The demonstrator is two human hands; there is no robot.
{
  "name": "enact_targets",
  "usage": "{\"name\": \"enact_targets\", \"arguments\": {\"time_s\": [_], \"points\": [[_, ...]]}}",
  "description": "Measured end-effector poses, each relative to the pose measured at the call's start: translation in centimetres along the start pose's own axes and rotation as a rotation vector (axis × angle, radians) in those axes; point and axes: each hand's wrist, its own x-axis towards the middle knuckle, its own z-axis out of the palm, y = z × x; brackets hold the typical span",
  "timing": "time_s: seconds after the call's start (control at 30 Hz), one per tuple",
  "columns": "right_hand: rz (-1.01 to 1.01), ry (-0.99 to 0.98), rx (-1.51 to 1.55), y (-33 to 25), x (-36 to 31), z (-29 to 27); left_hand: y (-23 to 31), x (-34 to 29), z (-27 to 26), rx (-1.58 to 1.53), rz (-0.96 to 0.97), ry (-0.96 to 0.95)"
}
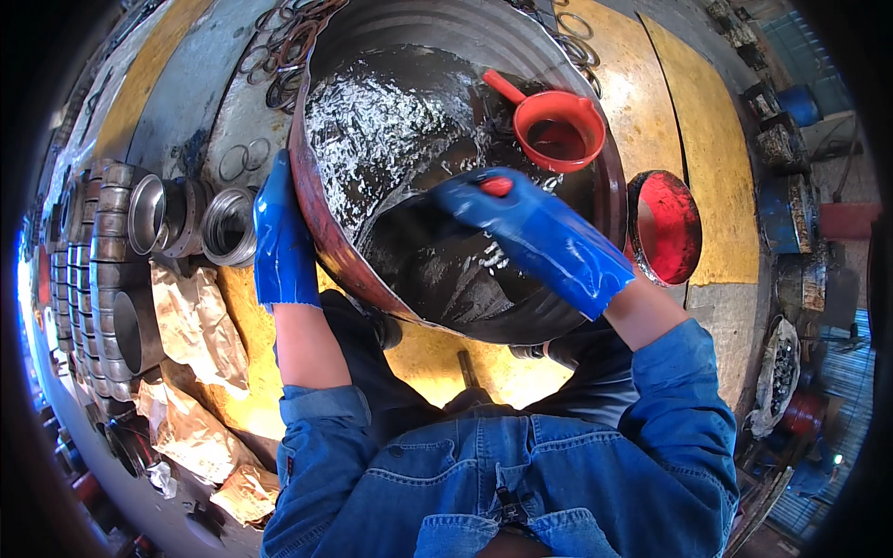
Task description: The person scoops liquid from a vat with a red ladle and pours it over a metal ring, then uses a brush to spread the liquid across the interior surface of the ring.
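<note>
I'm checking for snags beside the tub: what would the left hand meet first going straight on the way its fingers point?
Probably the dark rings bunched beside the tub, ahead of the left hand, though depth is hard to judge here.

There are two blue gloves, one tub, one dipper.

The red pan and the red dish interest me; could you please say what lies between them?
In the head view, the tub's right wall stands between the red pan and the red dish.
</note>
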Motion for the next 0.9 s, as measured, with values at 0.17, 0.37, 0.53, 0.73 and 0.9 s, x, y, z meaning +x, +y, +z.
{"name": "enact_targets", "arguments": {"time_s": [0.17,0.37,0.53,0.73,0.9], "points": [[-0.134,-0.248,-0.132,-2.0,3.8,4.2,0.2,1.2,-1.6,-0.037,-0.013,-0.092],[-0.054,0.352,-0.221,3.3,10.1,-6.4,0.4,-1.7,1.4,0.025,0.035,-0.074],[0.129,0.553,-0.530,6.6,8.4,-8.9,1.0,-1.7,1.4,0.040,-0.010,-0.019],[-0.004,0.149,-0.174,1.4,4.8,-2.1,0.8,-1.5,1.6,0.059,-0.006,-0.076],[-0.049,-0.303,-0.068,-4.8,5.9,4.1,0.5,0.5,-0.3,0.162,0.063,-0.072]]}}
